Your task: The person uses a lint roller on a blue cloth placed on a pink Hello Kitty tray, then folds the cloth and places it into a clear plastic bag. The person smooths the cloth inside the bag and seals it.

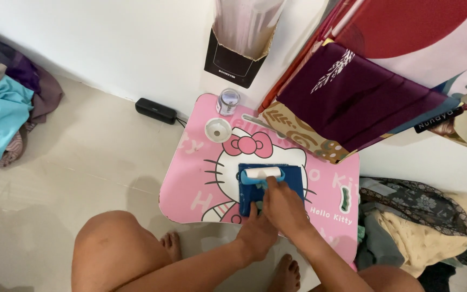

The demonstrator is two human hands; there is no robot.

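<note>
The right hand (283,203) is closed around the light blue handle of a lint roller (261,174), whose white drum lies crosswise just beyond the knuckles, pressed onto a folded dark blue cloth (293,178). The left hand (258,232) sits just to the near left of that grip, fingers flat on the cloth's near edge, pinning it down rather than grasping anything.

The cloth lies under and ahead of the roller, on a small pink lap table (190,184) with a cartoon cat print. Its far edge ends a little past the drum; to the right of the grip it stops short of the table's dark slot handle (344,199). Bare pink surface lies left of the grip and beyond the cloth.

Farther out, beyond and left of the roller, stand a white round lid (218,129) and a small clear jar (228,101), well apart from the cloth. Patterned fabrics (352,92) overhang the table's far right corner, close to the cloth's far right side. The table's near edge lies just under the wrists.
</note>
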